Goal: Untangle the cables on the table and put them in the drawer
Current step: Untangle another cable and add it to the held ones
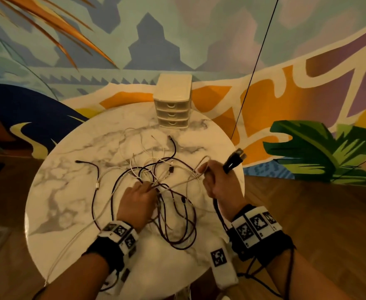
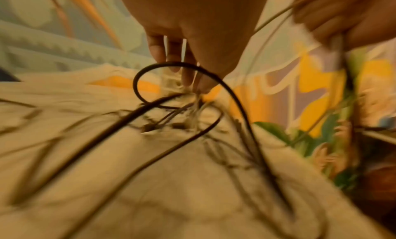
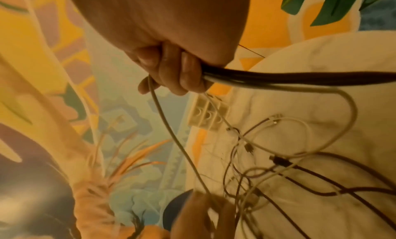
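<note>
Painted mural wall fills the background behind a round marble surface. Working from the left, I note a dark cable end lying loose on the marble, apart from my hands. Next, my left hand rests palm down on the tangle of cables near the middle; from the left wrist view its fingers point down and pinch a bunch of thin pale strands, with a dark loop arching just in front. The tangle mixes white and dark maroon leads, and its loops reach toward the near edge. Behind it, at the far rim, stands a small white drawer unit with all three drawers closed. To the right, my right hand is raised above the surface, its fingers curled tight around a thick black cable together with a pale one; the black plug sticks up past the thumb. A pale lead runs taut from this fist to the left hand. A tagged white strap lies at the near edge.
</note>
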{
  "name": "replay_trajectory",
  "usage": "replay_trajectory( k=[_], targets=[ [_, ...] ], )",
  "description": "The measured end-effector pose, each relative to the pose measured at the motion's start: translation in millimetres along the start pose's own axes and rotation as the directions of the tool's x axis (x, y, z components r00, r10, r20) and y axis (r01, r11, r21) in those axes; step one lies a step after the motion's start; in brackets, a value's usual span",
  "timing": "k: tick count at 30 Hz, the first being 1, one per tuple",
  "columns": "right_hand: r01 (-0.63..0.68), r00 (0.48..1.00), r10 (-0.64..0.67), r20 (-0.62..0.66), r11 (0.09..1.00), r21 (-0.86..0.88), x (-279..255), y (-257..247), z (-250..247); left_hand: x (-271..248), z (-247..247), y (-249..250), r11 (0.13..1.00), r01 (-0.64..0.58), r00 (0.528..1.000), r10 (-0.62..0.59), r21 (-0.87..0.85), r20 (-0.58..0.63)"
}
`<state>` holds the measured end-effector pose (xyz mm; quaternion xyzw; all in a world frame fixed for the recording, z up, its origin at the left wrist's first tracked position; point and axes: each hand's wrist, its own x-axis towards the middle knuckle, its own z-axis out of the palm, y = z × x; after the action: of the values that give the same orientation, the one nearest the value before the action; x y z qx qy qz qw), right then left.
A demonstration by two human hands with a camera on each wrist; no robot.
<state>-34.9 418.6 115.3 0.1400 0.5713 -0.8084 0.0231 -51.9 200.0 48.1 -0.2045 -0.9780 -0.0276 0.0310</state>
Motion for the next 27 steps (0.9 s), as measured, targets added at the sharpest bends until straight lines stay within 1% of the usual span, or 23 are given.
replay_trajectory(
  k=[2,3,5,6,8,10,11,12,13,14,15,16,17,19,20,21,23,25,27],
  targets=[
    [0.046,0.999,-0.046,-0.021,0.999,-0.003,1.3,-10.1,-6.5,-3.8,8.8,-27.8,0.997,0.061,0.998,-0.062,0.046,0.01],
    [0.06,0.998,-0.061,-0.02,0.998,-0.021,0.7,-11.4,-8.1,-5.5,11.5,-35.8,0.995,0.07,0.997,-0.071,0.065,0.015],
    [0.072,0.997,-0.073,-0.015,0.996,-0.044,-1.9,-7.1,-8.0,-3.1,12.8,-38.3,0.995,0.076,0.995,-0.08,0.065,0.062],
    [0.076,0.997,-0.076,-0.02,0.997,-0.035,-3.5,-4.7,-8.1,1.9,7.7,-35.9,0.992,0.118,0.99,-0.121,0.037,0.073],
    [0.093,0.994,-0.093,-0.064,0.996,0.003,-4.4,-7.4,-11.4,16.1,-6.0,-32.8,0.975,0.219,0.975,-0.221,-0.046,-0.025],
    [0.117,0.985,-0.106,-0.137,0.99,0.076,-2.0,-16.9,-19.9,24.9,-17.8,-33.4,0.951,0.262,0.94,-0.29,-0.167,-0.178],
    [0.131,0.98,-0.112,-0.166,0.985,0.11,-0.1,-20.8,-24.8,26.2,-21.1,-33.3,0.946,0.261,0.931,-0.3,-0.194,-0.21],
    [0.142,0.976,-0.118,-0.184,0.982,0.124,0.9,-22.5,-29.0,26.5,-20.2,-32.9,0.951,0.242,0.943,-0.277,-0.193,-0.183],
    [0.142,0.975,-0.119,-0.185,0.983,0.117,0.2,-22.0,-30.9,24.5,-15.2,-31.7,0.961,0.218,0.967,-0.237,-0.172,-0.098],
    [0.138,0.977,-0.119,-0.177,0.985,0.099,-0.9,-18.8,-31.8,21.2,-8.5,-30.6,0.967,0.197,0.98,-0.198,-0.161,0.01],
    [0.133,0.98,-0.119,-0.162,0.988,0.079,-2.5,-14.5,-32.6,19.2,-3.6,-30.4,0.963,0.205,0.978,-0.193,-0.175,0.083],
    [0.123,0.982,-0.114,-0.148,0.991,0.058,-3.8,-9.0,-34.0,19.1,-1.7,-32.0,0.948,0.228,0.973,-0.211,-0.221,0.098],
    [0.103,0.986,-0.098,-0.132,0.994,0.037,-5.6,-4.4,-36.2,19.8,-4.2,-32.6,0.927,0.246,0.969,-0.238,-0.282,0.064],
    [0.047,0.995,-0.046,-0.094,0.999,0.008,-9.8,3.9,-41.9,22.1,-14.1,-27.3,0.901,0.211,0.968,-0.246,-0.38,-0.045],
    [0.012,0.998,-0.012,-0.061,1.0,0.003,-10.5,8.8,-39.2,21.5,-23.2,-25.6,0.9,0.167,0.973,-0.216,-0.403,-0.079],
    [-0.019,1.0,0.018,-0.025,1.0,-0.02,-13.0,12.3,-36.6,20.5,-30.6,-18.0,0.909,0.102,0.982,-0.156,-0.405,-0.104],
    [-0.048,0.996,0.053,0.066,0.996,-0.08,-17.3,18.8,-25.1,17.8,-45.3,2.2,0.94,-0.031,0.994,-0.006,-0.338,-0.109],
    [-0.052,0.987,0.07,0.146,0.991,-0.124,-20.4,22.1,-13.1,15.9,-52.3,28.1,0.955,-0.172,0.983,0.149,-0.241,-0.111],
    [-0.031,0.982,0.059,0.181,0.988,-0.152,-21.1,19.7,-6.4,13.2,-52.3,52.5,0.945,-0.293,0.954,0.279,-0.147,-0.111]
  ],
)
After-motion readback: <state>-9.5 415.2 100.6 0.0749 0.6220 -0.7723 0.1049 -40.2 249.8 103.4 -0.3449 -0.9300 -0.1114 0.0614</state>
